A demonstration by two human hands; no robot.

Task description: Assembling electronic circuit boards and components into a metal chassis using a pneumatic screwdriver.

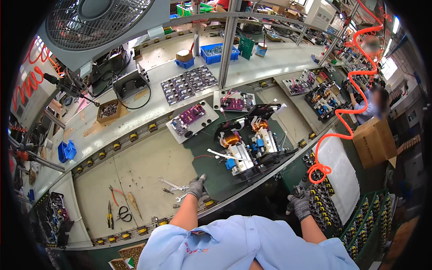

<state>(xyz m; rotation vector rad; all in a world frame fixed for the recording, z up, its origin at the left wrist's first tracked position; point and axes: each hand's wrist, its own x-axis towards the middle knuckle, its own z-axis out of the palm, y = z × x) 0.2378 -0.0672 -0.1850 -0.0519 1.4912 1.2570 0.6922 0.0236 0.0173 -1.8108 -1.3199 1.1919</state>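
My left hand (pixel 196 186), in a grey glove, is closed at the near left edge of a dark green board (pixel 204 158). On that board stand two black-framed electronic units (pixel 245 157) with copper coils, silver heat sinks and blue parts. Two purple circuit boards on white plates, one of them a purple circuit board (pixel 192 115), sit toward its far side. My right hand (pixel 300 204), also gloved, is wrapped round a dark air screwdriver (pixel 303 183) below the red coiled hose (pixel 320 172). Its fingers partly hide the tool. Beside my left hand lie several wrenches (pixel 173 185).
Pliers (pixel 110 213), black scissors (pixel 124 213) and a pointed tool (pixel 134 203) lie on the line at left. A rack of small black-and-yellow parts (pixel 321 202) stands by my right hand. Beyond are a carton (pixel 374 141) and a co-worker (pixel 371 103). A fan (pixel 96 20) hangs upper left.
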